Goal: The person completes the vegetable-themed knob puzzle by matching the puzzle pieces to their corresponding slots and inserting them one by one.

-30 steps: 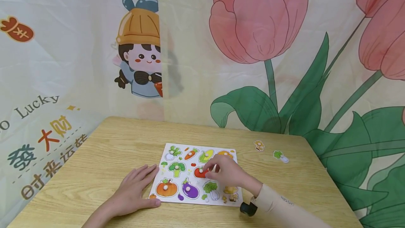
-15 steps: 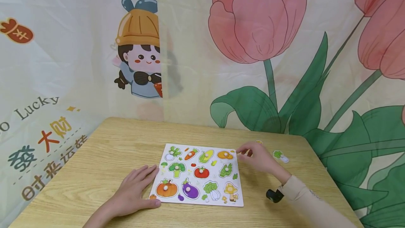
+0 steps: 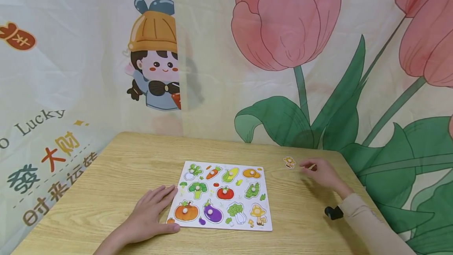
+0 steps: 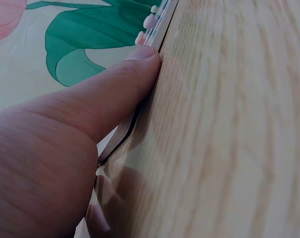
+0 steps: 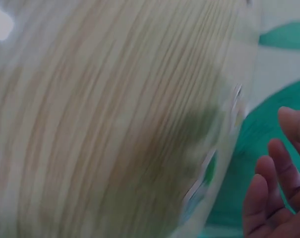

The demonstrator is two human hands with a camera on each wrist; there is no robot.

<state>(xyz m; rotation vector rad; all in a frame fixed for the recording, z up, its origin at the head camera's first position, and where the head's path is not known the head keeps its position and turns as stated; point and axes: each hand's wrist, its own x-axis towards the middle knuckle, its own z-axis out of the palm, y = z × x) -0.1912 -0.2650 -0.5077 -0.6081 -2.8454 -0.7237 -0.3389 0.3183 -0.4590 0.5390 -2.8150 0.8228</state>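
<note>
A white vegetable knob puzzle board [image 3: 240, 195] lies on the table, its tomato, pumpkin, eggplant and other pieces bearing small round knobs. My left hand [image 3: 150, 215] rests at the board's left side, fingers along the edge and thumb [image 4: 135, 69] on the front corner. Off to the board's right, my right hand [image 3: 323, 174] hovers with relaxed, bent fingers and nothing between them. Below it lies the bok choy piece [image 5: 208, 173], hidden by the hand in the head view. The mushroom piece [image 3: 289, 162] lies just left of the right fingertips.
The bok choy slot [image 3: 238, 212] and mushroom slot [image 3: 258, 212] on the board show no knobs. A wooden table [image 3: 141, 156] bears everything. Behind it hangs a printed cloth [image 3: 212, 50] with tulips. A black wrist camera [image 3: 333, 212] sits under the right sleeve.
My right hand has moved from above the board's right half, past its right edge, to over the bok choy piece, uncovering the lettuce piece. My left hand has stayed in place.
</note>
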